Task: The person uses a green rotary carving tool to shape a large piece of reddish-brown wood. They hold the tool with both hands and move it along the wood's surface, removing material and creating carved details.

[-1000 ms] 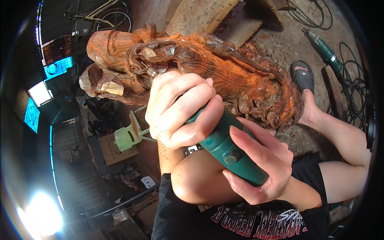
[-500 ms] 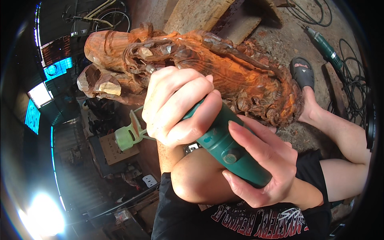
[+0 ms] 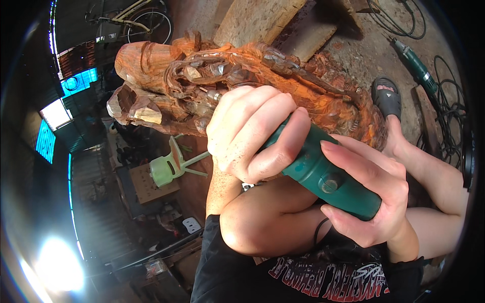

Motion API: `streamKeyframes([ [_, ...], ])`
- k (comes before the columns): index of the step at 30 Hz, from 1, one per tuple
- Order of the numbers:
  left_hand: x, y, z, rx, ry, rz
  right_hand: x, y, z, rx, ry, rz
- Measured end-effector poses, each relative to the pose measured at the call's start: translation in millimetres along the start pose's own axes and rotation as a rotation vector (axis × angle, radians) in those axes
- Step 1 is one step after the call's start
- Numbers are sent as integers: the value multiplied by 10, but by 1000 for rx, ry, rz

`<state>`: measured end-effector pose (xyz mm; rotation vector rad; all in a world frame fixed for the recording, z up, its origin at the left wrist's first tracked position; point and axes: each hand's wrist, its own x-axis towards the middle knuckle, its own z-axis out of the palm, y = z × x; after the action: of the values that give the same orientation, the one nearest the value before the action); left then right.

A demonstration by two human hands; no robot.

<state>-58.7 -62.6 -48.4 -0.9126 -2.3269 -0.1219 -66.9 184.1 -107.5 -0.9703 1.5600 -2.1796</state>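
Green rotary tool gripped by both hands against wood carving.

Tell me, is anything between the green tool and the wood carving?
Nothing visible. The left hand and right hand grip the green power tool, whose front end goes straight to the reddish wood carving; the tip itself is hidden behind the left hand.

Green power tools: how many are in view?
2. One green power tool is gripped by the left hand and right hand against the wood carving; a second green tool lies on the ground, upper right.
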Motion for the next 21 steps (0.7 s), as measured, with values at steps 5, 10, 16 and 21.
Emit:
streamKeyframes([
  [5, -6, -8, 5, 11, -5, -6, 70, -35, -15, 15, 5, 23],
  [10, -10, -13, 5, 17, -3, -11, 112, -24, -13, -1, 6, 4],
  [16, -14, -29, 2, 16, -1, -14, 139, 30, 14, -5, 18, -30],
  [21, 0, -19, -3, 24, -2, -17, 152, 4, -59, -8, -26, 0],
])
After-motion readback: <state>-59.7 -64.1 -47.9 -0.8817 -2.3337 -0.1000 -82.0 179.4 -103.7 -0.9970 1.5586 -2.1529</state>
